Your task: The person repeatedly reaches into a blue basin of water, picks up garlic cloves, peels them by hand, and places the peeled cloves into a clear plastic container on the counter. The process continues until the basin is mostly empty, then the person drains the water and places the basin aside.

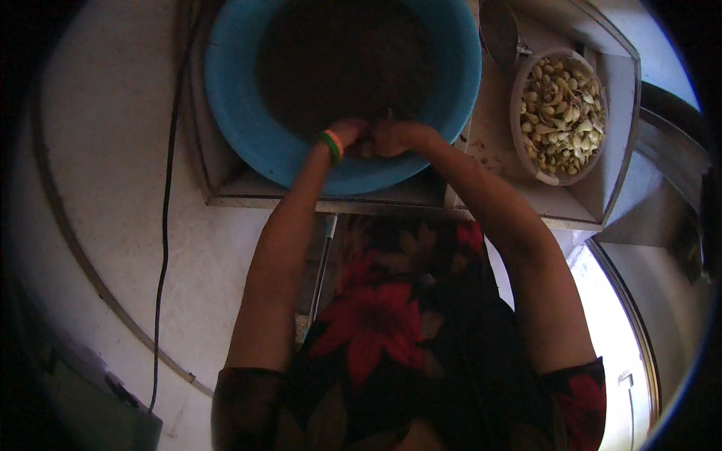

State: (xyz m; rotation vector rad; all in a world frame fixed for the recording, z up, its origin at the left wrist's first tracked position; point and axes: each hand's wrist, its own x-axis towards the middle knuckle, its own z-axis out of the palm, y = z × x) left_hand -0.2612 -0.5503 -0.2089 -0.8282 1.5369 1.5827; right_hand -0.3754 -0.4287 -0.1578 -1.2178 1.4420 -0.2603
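Over the near rim of a large blue plastic basin [237,101], my two hands meet with their fingers bent together. My left hand [350,131] has an orange and green band at the wrist. Touching or nearly touching it is my right hand [395,138]. Something small and pale shows between and just above the fingers, but shadow and blur hide what it is and which hand grips it. The basin's inside is very dark, so its contents cannot be made out. To the right, an oval plastic basket [516,107] is heaped with pale bulb-like pieces [561,118] with thin tails.
The basin and basket stand in a raised-edge counter recess [491,146], with small scraps between them. Behind the basket leans a dark rounded pan or lid [499,34]. A black cable [166,225] runs down the pale surface on the left.
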